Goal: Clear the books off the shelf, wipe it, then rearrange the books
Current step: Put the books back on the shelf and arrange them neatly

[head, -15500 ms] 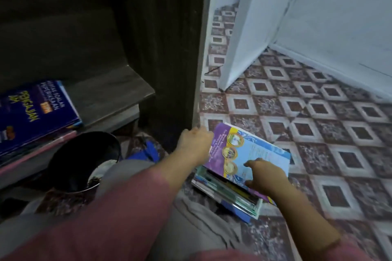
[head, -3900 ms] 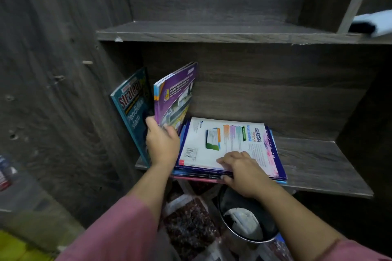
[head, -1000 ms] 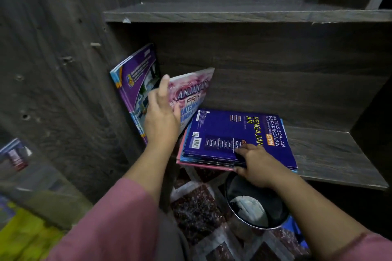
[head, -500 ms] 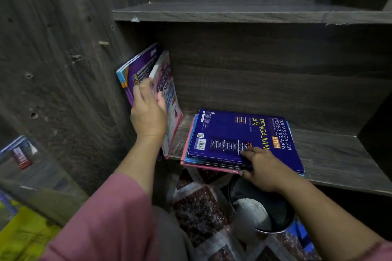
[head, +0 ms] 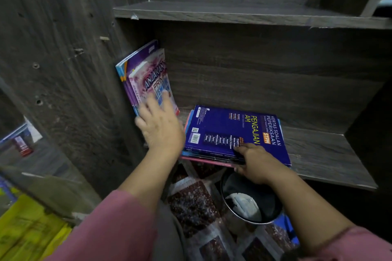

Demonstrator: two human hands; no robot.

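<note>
Steadying upright books [head: 148, 74], our left hand [head: 162, 129] lies flat against them. Right hand [head: 255, 162] pinches the stack [head: 229, 131]. We advise flush spines.

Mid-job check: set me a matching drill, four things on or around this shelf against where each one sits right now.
Things
1. pink book
2. blue book
3. black bucket
4. white cloth

Places
A. inside the bucket
B. lying flat on top of the stack on the shelf
C. on the floor below the shelf
D. upright at the shelf's left end, under the left hand

Pairs: 1-D, 2-B, 3-C, 4-A
</note>
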